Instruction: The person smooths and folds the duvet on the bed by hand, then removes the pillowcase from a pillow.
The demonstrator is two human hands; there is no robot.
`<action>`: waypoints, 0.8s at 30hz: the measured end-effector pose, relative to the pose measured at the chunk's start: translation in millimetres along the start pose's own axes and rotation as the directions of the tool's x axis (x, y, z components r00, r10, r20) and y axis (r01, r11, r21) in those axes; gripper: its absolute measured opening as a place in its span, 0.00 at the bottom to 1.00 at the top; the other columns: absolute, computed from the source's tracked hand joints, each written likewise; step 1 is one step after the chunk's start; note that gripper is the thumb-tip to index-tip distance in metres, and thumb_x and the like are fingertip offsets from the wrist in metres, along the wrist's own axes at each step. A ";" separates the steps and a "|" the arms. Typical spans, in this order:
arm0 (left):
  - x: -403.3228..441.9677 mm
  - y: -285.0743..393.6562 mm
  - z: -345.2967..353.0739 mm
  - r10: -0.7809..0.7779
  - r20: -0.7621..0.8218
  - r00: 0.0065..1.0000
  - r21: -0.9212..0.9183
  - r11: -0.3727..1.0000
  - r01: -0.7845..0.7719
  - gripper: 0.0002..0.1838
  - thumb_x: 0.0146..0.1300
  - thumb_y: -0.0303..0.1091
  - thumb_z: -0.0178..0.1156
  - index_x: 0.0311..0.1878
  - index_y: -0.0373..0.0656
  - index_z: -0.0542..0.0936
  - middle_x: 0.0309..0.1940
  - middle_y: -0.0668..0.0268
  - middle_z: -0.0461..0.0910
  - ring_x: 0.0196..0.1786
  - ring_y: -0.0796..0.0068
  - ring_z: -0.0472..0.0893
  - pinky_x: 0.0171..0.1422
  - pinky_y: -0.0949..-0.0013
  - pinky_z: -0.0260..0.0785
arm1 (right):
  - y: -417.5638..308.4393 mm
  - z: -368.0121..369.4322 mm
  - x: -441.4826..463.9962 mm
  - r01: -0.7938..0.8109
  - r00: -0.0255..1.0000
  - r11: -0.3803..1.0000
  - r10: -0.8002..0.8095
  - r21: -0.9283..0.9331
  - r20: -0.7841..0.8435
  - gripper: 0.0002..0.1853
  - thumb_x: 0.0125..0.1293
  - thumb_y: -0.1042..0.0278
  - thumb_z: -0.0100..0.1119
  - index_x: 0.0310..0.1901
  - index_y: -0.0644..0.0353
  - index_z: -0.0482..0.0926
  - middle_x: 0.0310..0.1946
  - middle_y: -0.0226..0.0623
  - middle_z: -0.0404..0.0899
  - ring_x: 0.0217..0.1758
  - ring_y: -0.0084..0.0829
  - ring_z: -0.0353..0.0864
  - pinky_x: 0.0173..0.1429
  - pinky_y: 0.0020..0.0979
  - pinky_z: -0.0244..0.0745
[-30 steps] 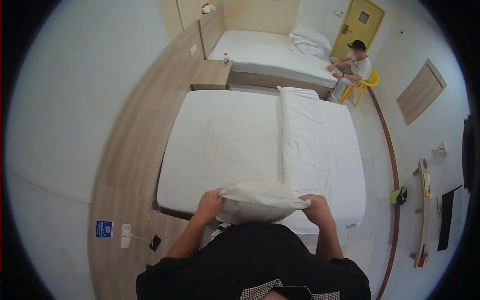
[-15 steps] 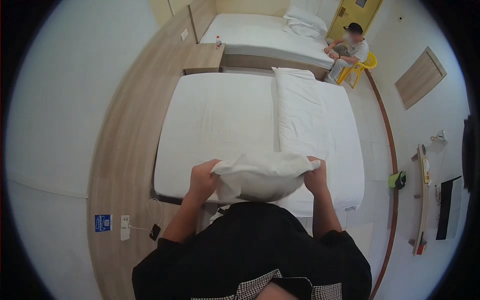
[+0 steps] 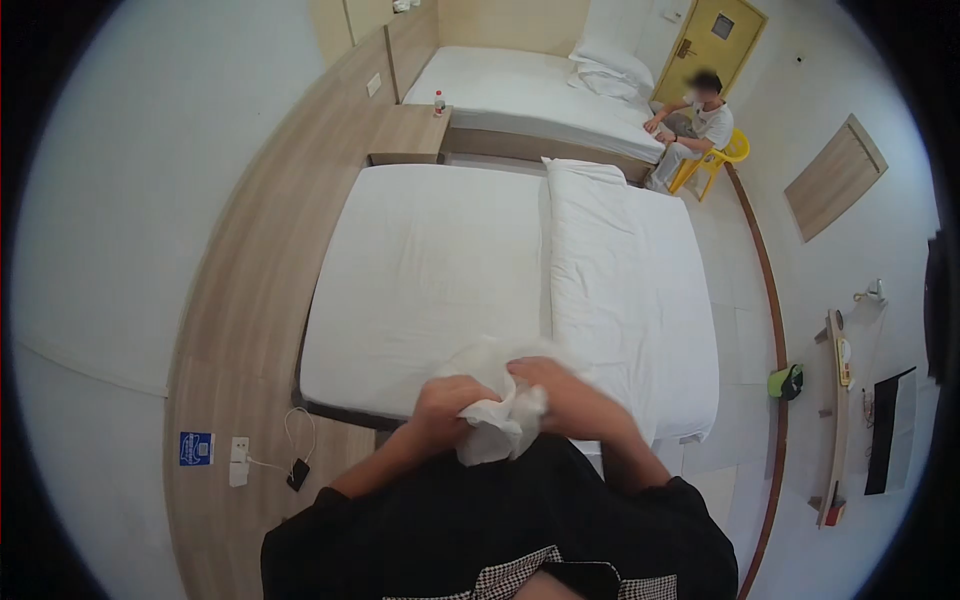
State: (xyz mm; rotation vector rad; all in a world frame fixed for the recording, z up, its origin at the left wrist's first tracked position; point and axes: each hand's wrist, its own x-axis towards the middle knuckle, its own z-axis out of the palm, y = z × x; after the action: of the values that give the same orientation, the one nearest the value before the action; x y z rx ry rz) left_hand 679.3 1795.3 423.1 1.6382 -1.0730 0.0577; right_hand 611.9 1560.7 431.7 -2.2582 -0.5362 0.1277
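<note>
A bunched white pillowcase (image 3: pixel 490 438) is gathered in front of my chest, above the near edge of the bed. My left hand (image 3: pixel 446 405) is closed around its left side. From the right, my right hand (image 3: pixel 558 392) grips the same cloth, close beside the left. Part of the fabric spreads beyond my knuckles, blurred by motion against the bed. Below and past my hands lies the bed (image 3: pixel 430 265) with a white sheet, and a folded white quilt (image 3: pixel 595 245) runs lengthwise along its right part.
A second bed (image 3: pixel 520 85) with stacked pillows (image 3: pixel 610 68) stands at the back. A person (image 3: pixel 705 120) sits on a yellow chair (image 3: pixel 735 148) beside it. A bottle (image 3: pixel 439 103) stands on the nightstand (image 3: pixel 405 135). A phone (image 3: pixel 298 474) lies at left on a cable.
My hands have come together from wide apart, mostly by the right hand moving left. The pillowcase, stretched between them before, is now bunched up.
</note>
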 end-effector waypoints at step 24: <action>6.1 -28.9 32.6 -0.030 0.283 0.959 0.062 0.998 0.013 0.11 0.57 0.37 0.64 0.42 0.46 0.85 0.33 0.59 0.85 0.37 0.55 0.84 0.42 0.59 0.75 | -49.6 -5.2 3.1 0.093 0.976 0.993 -0.076 0.072 -0.206 0.22 0.53 0.71 0.67 0.52 0.62 0.80 0.46 0.44 0.82 0.49 0.46 0.82 0.51 0.38 0.78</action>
State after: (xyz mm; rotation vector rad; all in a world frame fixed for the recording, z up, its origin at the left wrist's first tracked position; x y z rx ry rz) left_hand 686.5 1764.6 392.4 1.7473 -1.2803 -0.1672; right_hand 599.3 1588.0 471.6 -2.1357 -0.5076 -0.1210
